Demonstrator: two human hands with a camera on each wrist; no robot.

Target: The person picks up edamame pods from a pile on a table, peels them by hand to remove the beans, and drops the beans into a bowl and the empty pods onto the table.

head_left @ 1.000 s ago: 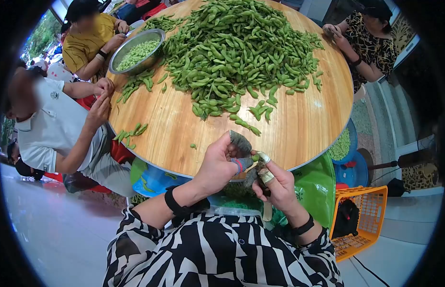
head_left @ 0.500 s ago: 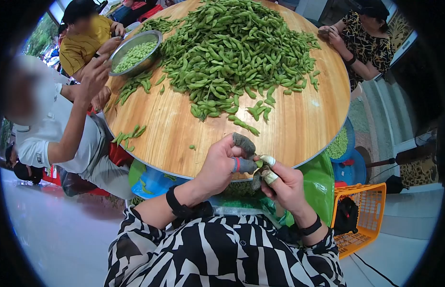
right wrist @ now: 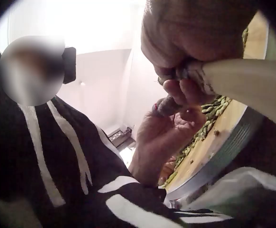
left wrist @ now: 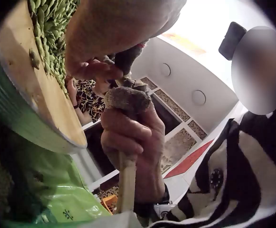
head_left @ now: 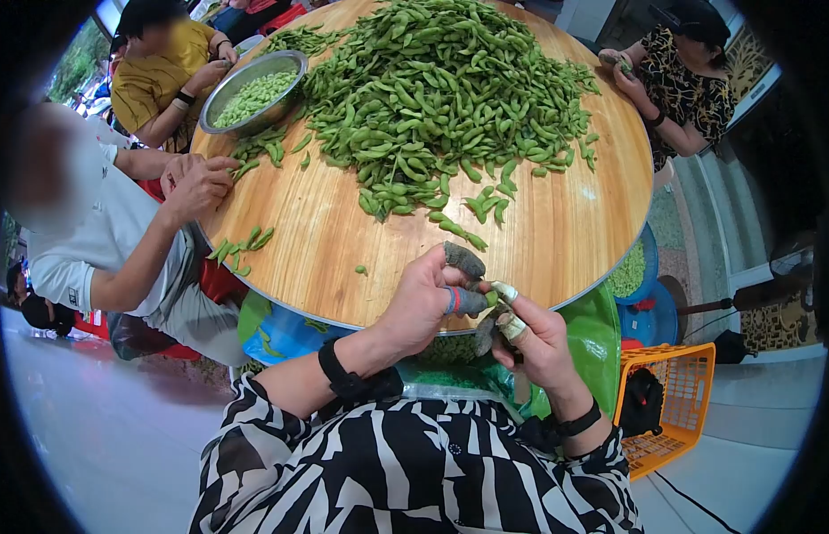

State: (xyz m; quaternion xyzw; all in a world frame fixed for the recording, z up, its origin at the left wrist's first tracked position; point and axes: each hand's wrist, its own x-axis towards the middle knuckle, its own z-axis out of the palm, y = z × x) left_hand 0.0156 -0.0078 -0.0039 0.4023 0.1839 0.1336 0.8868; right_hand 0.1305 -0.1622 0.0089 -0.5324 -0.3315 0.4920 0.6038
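Just over the near table edge, my left hand [head_left: 414, 307] pinches a green edamame pod [head_left: 492, 298] between thumb and fingers wearing dark grey covers. Facing it, my right hand [head_left: 541, 343] has its fingertips right at the pod, pale wraps on its thumb and index finger. Its lower fingers curl round a pale, wooden-looking handle [left wrist: 127, 183], which sticks out below them in the left wrist view. What the handle's other end looks like is hidden by the fingers. Beyond both hands rises a big heap of edamame pods [head_left: 450, 107] on the round wooden table [head_left: 343, 231].
A metal bowl [head_left: 294, 64] of shelled beans stands at the table's left. Three people sit around the table, handling pods. Right of the table are blue basins [head_left: 650, 329] and an orange crate [head_left: 690, 392]. Green plastic sheeting [head_left: 593, 329] hangs at the near edge.
My two hands stay together at the pod, shifting slightly right, with small finger movements. The person at left lowers a raised hand to the table edge.
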